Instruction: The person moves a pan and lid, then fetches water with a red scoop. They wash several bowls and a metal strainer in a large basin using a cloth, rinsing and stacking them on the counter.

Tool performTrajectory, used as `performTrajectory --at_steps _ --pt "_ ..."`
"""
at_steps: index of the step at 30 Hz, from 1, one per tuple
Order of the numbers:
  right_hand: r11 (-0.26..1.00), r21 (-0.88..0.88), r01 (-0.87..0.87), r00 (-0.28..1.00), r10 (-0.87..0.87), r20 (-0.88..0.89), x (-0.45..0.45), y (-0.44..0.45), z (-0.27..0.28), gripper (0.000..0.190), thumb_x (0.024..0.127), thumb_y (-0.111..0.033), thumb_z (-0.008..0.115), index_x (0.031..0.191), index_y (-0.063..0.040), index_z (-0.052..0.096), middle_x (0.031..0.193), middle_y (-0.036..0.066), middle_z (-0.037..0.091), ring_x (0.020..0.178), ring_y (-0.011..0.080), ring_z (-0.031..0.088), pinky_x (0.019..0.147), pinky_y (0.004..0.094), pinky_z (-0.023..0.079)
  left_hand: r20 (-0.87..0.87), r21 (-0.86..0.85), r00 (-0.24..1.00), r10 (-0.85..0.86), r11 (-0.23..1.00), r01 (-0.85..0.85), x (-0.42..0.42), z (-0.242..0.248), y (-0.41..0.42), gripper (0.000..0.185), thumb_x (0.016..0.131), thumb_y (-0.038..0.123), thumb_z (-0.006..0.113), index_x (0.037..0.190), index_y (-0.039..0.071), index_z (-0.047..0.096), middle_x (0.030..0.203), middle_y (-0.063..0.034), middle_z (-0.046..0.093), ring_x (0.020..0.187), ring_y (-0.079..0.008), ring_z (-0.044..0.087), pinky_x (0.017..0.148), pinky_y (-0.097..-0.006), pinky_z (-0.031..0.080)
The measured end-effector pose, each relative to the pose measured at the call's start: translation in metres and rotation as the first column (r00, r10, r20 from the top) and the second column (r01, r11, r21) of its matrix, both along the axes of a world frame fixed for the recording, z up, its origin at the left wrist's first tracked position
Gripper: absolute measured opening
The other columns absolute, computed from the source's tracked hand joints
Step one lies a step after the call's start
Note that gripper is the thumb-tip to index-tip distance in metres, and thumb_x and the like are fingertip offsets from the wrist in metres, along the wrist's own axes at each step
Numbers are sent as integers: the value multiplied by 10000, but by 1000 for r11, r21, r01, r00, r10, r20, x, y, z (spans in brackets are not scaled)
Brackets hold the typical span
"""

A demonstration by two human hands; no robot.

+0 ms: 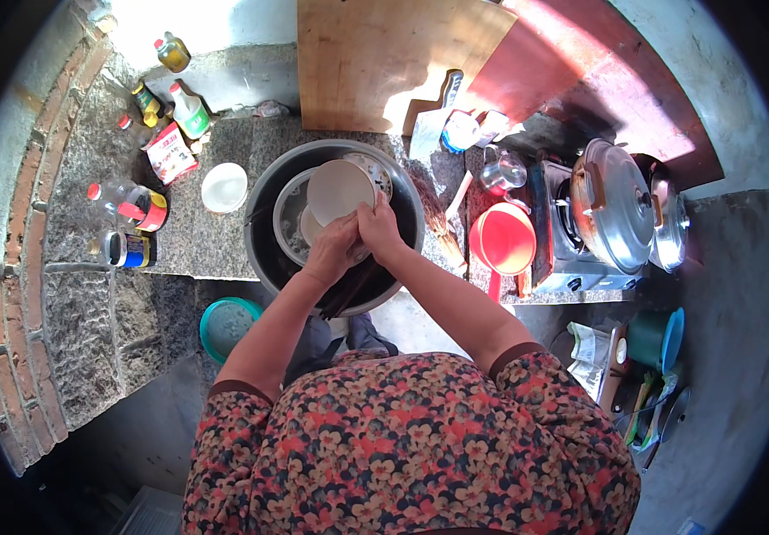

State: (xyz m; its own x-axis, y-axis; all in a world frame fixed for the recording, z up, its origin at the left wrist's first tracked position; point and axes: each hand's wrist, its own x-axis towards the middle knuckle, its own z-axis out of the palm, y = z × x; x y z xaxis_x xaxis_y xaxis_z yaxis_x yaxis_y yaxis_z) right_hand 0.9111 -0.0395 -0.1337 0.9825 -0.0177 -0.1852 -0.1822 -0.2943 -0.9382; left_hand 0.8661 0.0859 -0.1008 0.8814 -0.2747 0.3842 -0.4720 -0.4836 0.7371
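Both of my hands are over a large metal basin (412, 231) on the stone counter. My left hand (335, 246) grips the near edge of a pale round dish (339, 190), which is tilted. On the dish's right edge is my right hand (379, 229), touching the left one; its fingertips are partly hidden. Under the dish, inside the basin, sits a pale bowl (282, 224) that seems to hold water. A patterned dish (376, 172) leans behind it. Dark chopsticks (348, 291) lie along the basin's near side.
A white bowl (224, 188) stands left of the basin, near several bottles (190, 112) and a red-white packet (170, 155). To the right are a cleaver (428, 130), a straw brush (439, 217), a red dipper (503, 239) and a gas stove (568, 271) bearing a lidded pot (615, 200). Below hangs a teal-rimmed basin (229, 328).
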Motion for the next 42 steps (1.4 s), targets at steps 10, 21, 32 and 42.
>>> performTrajectory --at_steps 10,21,32,42 --pt "538 -807 -243 923 384 -22 0 15 32 617 851 -58 503 1434 -90 303 1209 268 550 973 429 627 809 486 525 -473 -50 861 190 969 -241 -55 -21 73 284 881 79 631 1164 50 628 990 -134 694 893 -256 689 766 -336 541" --pt "879 379 289 776 17 -631 -17 32 43 307 873 -84 568 1177 -68 531 814 101 621 461 177 531 346 311 337 -626 -576 780 -17 685 -447 -10 3 62 569 886 17 605 1407 2 376 1261 -144 528 1062 -204 589 917 -316 505" --pt "998 -35 47 987 -41 154 15 45 1 277 884 -191 680 1112 -41 631 803 159 673 682 264 653 639 375 495 -137 12 975 172 985 -172 16 55 79 826 674 -167 407 1457 90 348 1264 -185 451 1180 -386 452 1052 -437 372" --pt "729 -646 -226 838 484 252 -21 30 24 309 905 -176 589 1200 -93 554 1157 153 638 1141 364 569 1000 441 429 -388 -250 733 559 701 -667 89 3 218 611 765 -69 396 1369 11 443 1233 -205 557 1113 -376 588 840 -429 557"
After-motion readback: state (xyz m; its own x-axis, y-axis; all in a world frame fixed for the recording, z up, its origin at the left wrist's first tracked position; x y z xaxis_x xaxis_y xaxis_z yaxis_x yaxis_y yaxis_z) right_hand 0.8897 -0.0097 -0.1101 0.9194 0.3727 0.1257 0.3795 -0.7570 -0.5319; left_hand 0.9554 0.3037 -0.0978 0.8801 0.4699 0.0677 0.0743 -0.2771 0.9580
